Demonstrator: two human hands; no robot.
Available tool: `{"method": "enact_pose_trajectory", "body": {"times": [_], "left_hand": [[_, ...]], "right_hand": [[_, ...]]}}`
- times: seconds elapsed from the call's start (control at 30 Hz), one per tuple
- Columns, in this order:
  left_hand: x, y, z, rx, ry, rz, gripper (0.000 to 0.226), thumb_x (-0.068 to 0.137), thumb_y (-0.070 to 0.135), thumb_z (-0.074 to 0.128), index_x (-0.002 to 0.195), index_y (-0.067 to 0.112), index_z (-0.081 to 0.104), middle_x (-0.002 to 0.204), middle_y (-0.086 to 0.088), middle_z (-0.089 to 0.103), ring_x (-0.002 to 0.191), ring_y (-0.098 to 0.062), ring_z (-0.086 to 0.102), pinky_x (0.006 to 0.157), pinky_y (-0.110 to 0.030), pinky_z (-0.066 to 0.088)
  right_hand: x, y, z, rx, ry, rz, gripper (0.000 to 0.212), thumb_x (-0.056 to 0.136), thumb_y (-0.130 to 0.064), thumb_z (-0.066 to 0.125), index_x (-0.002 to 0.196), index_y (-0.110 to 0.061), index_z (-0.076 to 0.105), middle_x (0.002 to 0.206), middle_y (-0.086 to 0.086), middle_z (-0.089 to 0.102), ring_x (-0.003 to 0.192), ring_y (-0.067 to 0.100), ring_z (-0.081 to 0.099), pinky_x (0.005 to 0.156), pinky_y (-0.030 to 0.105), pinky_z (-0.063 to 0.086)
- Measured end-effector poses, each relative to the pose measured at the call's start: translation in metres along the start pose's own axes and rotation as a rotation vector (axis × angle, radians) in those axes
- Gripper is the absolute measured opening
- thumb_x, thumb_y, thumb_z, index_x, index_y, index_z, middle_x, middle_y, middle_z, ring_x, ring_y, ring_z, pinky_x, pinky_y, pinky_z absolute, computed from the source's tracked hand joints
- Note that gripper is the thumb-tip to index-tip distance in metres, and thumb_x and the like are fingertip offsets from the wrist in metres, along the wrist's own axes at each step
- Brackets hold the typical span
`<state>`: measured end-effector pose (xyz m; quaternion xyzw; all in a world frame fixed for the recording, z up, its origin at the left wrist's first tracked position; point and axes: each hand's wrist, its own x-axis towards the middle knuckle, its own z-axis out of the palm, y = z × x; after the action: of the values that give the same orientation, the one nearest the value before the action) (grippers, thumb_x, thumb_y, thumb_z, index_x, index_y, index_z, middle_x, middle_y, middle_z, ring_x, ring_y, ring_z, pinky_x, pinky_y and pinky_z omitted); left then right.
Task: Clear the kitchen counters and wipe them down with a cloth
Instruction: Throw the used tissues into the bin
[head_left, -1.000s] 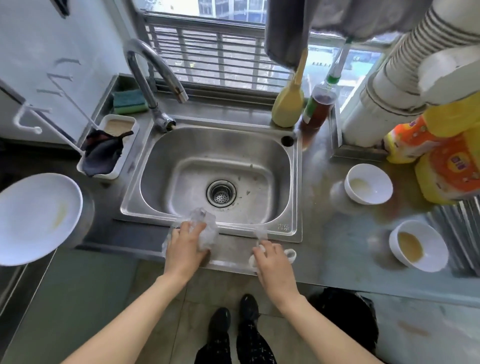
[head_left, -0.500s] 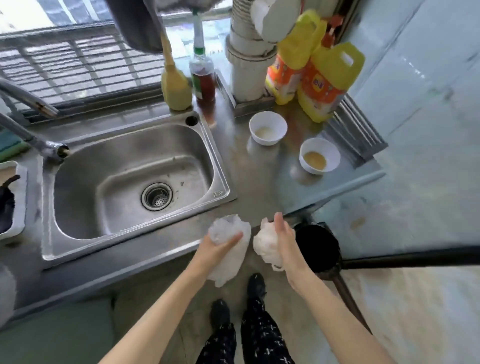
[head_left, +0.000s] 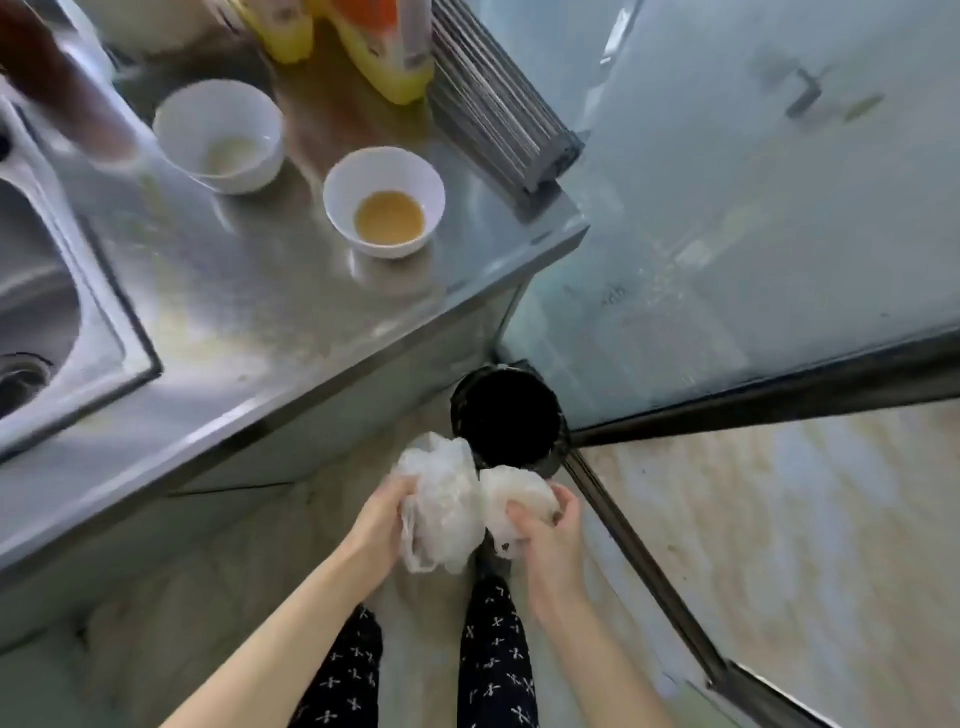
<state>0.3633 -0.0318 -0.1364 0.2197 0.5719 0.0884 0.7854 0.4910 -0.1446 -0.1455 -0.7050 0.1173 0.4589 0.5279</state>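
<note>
Left hand (head_left: 382, 512) and right hand (head_left: 550, 525) each grip a crumpled bag (head_left: 441, 499), probably plastic; the bin (head_left: 506, 415) opens just above them, nearer the right.

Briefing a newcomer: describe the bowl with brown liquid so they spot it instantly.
On the steel counter right of the sink stand two white bowls. The target bowl is nearer the counter's corner, beside the ribbed rack. The other bowl shows pale residue; this one holds an amber-brown puddle.
</note>
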Motion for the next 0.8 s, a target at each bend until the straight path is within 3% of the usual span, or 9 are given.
{"method": "enact_pose_trajectory", "body": {"times": [0.13, 0.3, 0.4, 0.5, 0.63, 0.7, 0.8], "left_hand": [[0.092, -0.037, 0.010, -0.113, 0.143, -0.007, 0.027, 0.098, 0.027, 0.038, 0.112, 0.012, 0.056, 0.105, -0.006, 0.063, 0.094, -0.016, 0.058, 0.074, -0.029, 0.045], [0.187, -0.074, 0.007, -0.097, 0.230, 0.026, 0.026, 0.097, 0.026, 0.041, 0.112, 0.012, 0.058, 0.111, -0.007, 0.062, 0.096, -0.016, 0.060, 0.072, -0.028, 0.047], [0.222, -0.087, 0.004, -0.113, 0.259, 0.028, 0.019, 0.095, 0.024, 0.044, 0.101, 0.017, 0.060, 0.104, -0.003, 0.065, 0.091, -0.014, 0.063, 0.062, -0.025, 0.051], [0.234, -0.090, 0.003, -0.141, 0.242, 0.023, 0.022, 0.095, 0.023, 0.046, 0.110, 0.015, 0.059, 0.104, -0.003, 0.067, 0.087, -0.013, 0.066, 0.055, -0.021, 0.053], [0.231, -0.088, 0.017, -0.043, 0.195, 0.047, 0.035, 0.090, 0.020, 0.057, 0.123, 0.010, 0.052, 0.107, -0.007, 0.068, 0.085, -0.016, 0.068, 0.066, -0.030, 0.053], [0.229, -0.088, 0.027, 0.099, 0.218, 0.041, 0.034, 0.087, 0.019, 0.061, 0.120, 0.011, 0.052, 0.106, -0.008, 0.068, 0.088, -0.019, 0.067, 0.072, -0.032, 0.052], [0.228, -0.087, 0.035, 0.242, 0.185, 0.015, 0.036, 0.085, 0.023, 0.066, 0.117, 0.016, 0.052, 0.108, -0.007, 0.068, 0.095, -0.020, 0.066, 0.082, -0.033, 0.052]], "right_hand": [[0.112, 0.016, -0.022, -0.080, 0.088, 0.005, 0.044, 0.081, -0.001, 0.066, 0.118, -0.012, 0.043, 0.112, 0.014, 0.057, 0.094, 0.027, 0.061, 0.069, 0.031, 0.053], [0.256, 0.052, -0.016, -0.227, 0.030, 0.016, 0.058, 0.082, -0.011, 0.069, 0.132, -0.013, 0.040, 0.131, 0.010, 0.049, 0.114, 0.028, 0.052, 0.098, 0.044, 0.045], [0.305, 0.066, -0.012, -0.310, 0.019, 0.017, 0.070, 0.083, -0.014, 0.069, 0.143, -0.010, 0.033, 0.142, 0.011, 0.040, 0.128, 0.026, 0.042, 0.103, 0.035, 0.038], [0.308, 0.063, -0.011, -0.344, -0.026, 0.024, 0.053, 0.087, -0.018, 0.065, 0.135, -0.011, 0.044, 0.139, 0.012, 0.046, 0.125, 0.025, 0.046, 0.094, 0.031, 0.038], [0.253, 0.041, -0.011, -0.276, -0.516, 0.237, 0.057, 0.082, -0.049, 0.062, 0.133, -0.035, 0.042, 0.123, -0.008, 0.059, 0.113, 0.020, 0.059, 0.096, 0.046, 0.047], [0.233, 0.036, -0.007, -0.203, -0.676, 0.241, 0.047, 0.085, -0.038, 0.063, 0.129, -0.032, 0.046, 0.118, -0.002, 0.065, 0.108, 0.022, 0.063, 0.092, 0.048, 0.051], [0.233, 0.041, -0.001, -0.205, -0.505, 0.133, 0.037, 0.084, -0.014, 0.068, 0.118, -0.018, 0.056, 0.111, 0.013, 0.067, 0.099, 0.028, 0.066, 0.088, 0.045, 0.053]]}}
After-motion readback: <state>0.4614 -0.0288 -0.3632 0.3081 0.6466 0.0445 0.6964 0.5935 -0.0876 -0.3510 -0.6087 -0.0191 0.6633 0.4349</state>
